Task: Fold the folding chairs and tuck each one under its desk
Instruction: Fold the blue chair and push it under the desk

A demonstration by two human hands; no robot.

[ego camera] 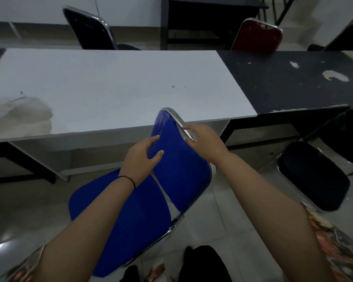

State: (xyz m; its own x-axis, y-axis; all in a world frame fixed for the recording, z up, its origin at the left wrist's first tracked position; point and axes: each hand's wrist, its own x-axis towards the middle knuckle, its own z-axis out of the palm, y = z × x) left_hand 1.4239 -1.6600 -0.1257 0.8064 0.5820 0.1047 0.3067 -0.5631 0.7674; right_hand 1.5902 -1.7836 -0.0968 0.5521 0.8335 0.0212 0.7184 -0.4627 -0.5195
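The right hand has its grip curled round the chrome frame of the blue folding chair. The left hand lies flat on the blue backrest, fingers relaxed. The chair stands before the white worktop.

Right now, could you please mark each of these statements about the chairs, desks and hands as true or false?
1. The right hand grips the blue chair by its chrome frame. True.
2. The left hand rests on the white desk. False: it lies on the chair's blue backrest.
3. The blue chair is already under the desk. False: it stands in front of the desk, on the floor.
4. A red chair stands beyond the black desk. True.
5. The left wrist wears a black band. True.
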